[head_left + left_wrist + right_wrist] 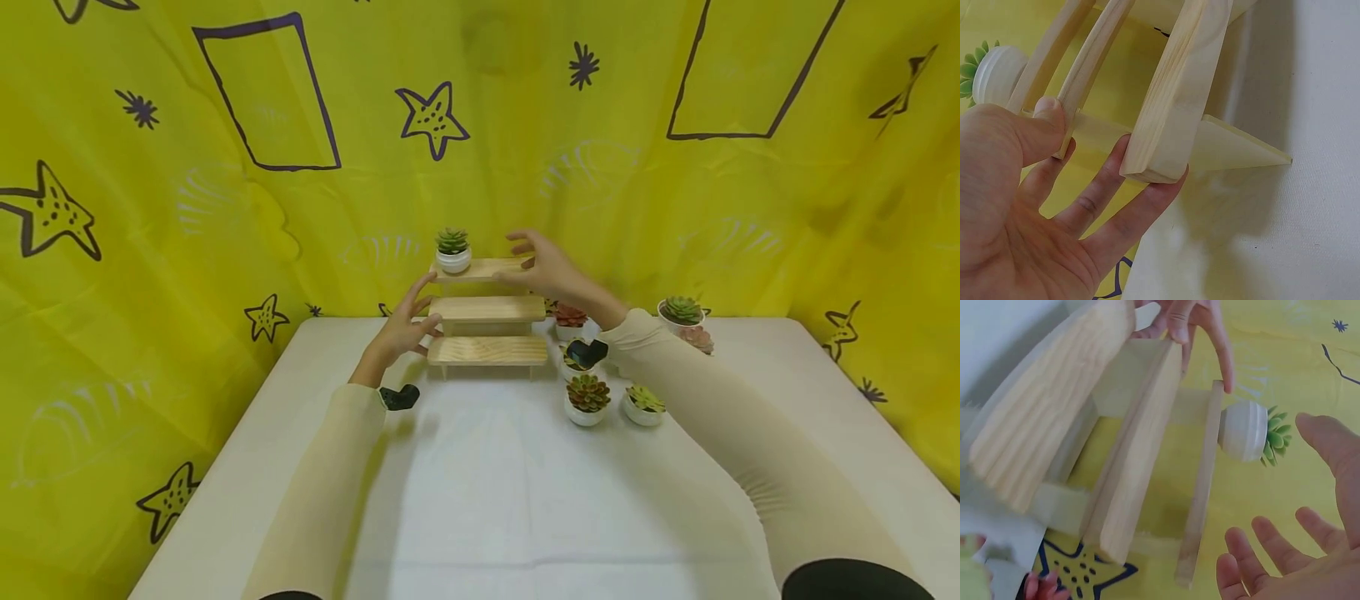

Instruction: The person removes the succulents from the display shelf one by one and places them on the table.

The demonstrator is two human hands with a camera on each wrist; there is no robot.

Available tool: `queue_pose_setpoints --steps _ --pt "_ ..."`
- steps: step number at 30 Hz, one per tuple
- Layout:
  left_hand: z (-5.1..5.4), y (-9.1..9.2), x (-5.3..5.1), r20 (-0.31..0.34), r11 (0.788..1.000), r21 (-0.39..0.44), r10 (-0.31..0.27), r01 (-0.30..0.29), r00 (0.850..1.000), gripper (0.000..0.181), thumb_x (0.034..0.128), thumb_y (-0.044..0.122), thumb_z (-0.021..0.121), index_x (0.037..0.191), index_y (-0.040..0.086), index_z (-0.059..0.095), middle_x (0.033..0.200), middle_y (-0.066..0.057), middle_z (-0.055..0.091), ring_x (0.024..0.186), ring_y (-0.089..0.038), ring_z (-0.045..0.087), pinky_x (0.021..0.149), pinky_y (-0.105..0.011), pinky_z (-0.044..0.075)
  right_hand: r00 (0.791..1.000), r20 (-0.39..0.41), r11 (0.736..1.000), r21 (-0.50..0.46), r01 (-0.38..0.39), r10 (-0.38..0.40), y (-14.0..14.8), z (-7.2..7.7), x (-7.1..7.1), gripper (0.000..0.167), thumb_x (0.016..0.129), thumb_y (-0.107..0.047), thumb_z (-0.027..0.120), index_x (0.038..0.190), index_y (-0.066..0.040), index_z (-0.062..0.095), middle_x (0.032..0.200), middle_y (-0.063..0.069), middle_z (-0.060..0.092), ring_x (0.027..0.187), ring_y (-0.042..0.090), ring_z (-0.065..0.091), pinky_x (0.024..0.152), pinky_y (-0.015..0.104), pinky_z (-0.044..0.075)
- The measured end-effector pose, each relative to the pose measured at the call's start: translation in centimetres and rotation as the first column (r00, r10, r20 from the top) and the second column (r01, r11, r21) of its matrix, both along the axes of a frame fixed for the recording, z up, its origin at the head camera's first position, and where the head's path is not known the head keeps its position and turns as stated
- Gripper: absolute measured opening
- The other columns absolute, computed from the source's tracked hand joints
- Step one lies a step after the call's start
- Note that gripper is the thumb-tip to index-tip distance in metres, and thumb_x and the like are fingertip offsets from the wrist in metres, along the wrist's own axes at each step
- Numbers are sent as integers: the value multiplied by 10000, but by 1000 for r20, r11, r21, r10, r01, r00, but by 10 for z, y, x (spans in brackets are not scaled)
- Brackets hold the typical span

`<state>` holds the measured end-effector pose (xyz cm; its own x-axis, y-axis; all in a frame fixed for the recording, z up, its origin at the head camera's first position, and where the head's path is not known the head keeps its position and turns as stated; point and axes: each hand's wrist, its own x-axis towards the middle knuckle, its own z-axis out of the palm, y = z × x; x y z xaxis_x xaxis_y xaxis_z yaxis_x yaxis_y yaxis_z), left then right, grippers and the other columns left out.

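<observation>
A three-step wooden display stand [487, 308] stands at the back of the table. On the left end of its top step sits a green succulent in a white pot [453, 252]. My left hand [405, 331] holds the stand's left side; in the left wrist view its thumb lies on the middle board [1094, 59] and fingertips touch the end of the lowest board [1175, 106]. Close to the top step's right end is my right hand [551, 271], fingers spread. In the right wrist view this hand [1310, 550] holds nothing and is apart from the pot [1242, 431].
Right of the stand are several potted succulents: a reddish-green one [587, 400], a yellow-green one [643, 406], a red one [570, 320] and a green one [681, 312]. My right forearm passes over this group. A yellow patterned curtain [510, 192] hangs behind the white table [480, 500].
</observation>
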<state>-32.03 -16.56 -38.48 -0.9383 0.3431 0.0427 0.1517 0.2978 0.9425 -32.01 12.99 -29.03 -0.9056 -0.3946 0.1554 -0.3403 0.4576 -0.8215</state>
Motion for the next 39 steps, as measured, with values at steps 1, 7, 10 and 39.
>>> queue_pose_setpoints --steps 1,7,10,39 --pt "3 1 2 9 1000 1 0 0 1000 751 1073 127 549 1620 474 171 1689 -181 183 1090 -452 669 701 -545 602 1000 -1 1000 -1 9 -9 -3 0 -2 806 937 -307 779 1574 -80 343 1536 231 431 1345 428 466 984 537 497" --pt "8 3 3 55 1000 11 4 -5 998 765 1069 100 546 1637 431 153 1691 -171 176 1137 -494 638 724 -581 592 999 7 998 -27 51 -50 -21 2 -11 782 939 -294 776 1564 -83 355 1510 234 454 1316 404 501 998 534 494" --pt "1 1 -1 38 1000 6 9 -9 999 757 1074 130 545 1622 479 157 1694 -150 184 1144 -485 638 730 -581 591 998 4 997 -47 65 -65 -30 2 -15 771 933 -274 784 1551 -73 370 1496 237 467 1320 397 507 1003 527 494" --pt "-5 0 -6 10 1000 16 2 -2 1000 755 1071 169 563 1616 496 154 1689 -144 205 1130 -493 638 639 -505 601 987 56 986 -63 151 -148 -80 -14 -45 740 920 -314 799 1489 -38 415 1367 191 556 1216 328 562 940 432 519"
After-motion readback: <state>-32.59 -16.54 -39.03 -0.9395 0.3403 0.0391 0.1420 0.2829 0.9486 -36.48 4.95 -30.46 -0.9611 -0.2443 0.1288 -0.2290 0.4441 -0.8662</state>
